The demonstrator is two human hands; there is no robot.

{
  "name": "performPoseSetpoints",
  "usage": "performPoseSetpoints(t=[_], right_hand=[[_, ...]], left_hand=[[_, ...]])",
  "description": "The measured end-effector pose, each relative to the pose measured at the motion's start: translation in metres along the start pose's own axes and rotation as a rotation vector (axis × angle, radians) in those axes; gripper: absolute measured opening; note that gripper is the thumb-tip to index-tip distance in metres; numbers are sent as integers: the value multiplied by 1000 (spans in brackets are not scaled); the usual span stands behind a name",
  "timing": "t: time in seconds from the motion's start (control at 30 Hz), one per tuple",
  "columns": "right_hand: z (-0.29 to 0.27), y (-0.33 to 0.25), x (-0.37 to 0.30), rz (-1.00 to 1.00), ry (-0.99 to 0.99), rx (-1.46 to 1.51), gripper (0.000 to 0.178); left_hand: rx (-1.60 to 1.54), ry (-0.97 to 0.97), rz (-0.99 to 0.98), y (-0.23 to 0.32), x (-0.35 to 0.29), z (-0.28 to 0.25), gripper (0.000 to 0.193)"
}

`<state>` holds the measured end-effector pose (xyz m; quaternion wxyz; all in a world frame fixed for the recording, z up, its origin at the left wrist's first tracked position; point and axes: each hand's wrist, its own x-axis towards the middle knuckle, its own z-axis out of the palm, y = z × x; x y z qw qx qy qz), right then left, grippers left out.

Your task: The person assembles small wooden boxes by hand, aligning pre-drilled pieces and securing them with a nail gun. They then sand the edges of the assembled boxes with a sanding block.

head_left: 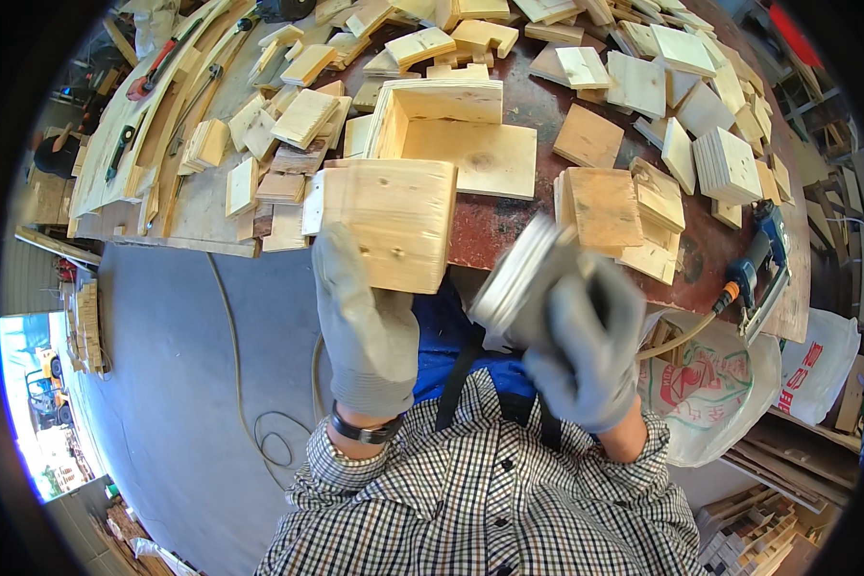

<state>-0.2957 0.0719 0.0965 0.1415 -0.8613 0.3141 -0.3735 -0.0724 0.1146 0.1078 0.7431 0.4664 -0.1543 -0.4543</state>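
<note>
At frame centre, left hand (367, 322): gloved, gripping wooden box (394, 226).
Right hand (586, 350): gloved, closed around blurred round sander (518, 283).

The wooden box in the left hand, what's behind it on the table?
Behind the wooden box, held by the left hand, lies an open-sided wooden frame on a flat board, on the table among scattered wood blocks. The box hides the table edge directly under it.

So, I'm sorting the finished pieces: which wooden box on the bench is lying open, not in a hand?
The open box just beyond the block in the left hand; its hollow inside shows, with one flat panel laid out.
</note>
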Motion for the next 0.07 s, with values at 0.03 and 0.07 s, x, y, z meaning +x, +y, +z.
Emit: performPoseSetpoints(t=[0.03, 0.07], right_hand=[[-1, 3, 5, 86, 60, 19, 64], [5, 15, 4, 146, 185, 243, 71]], left_hand=[[-66, -28, -50, 4, 2, -6, 68], [-62, -39, -54, 5, 3, -3, 68]])
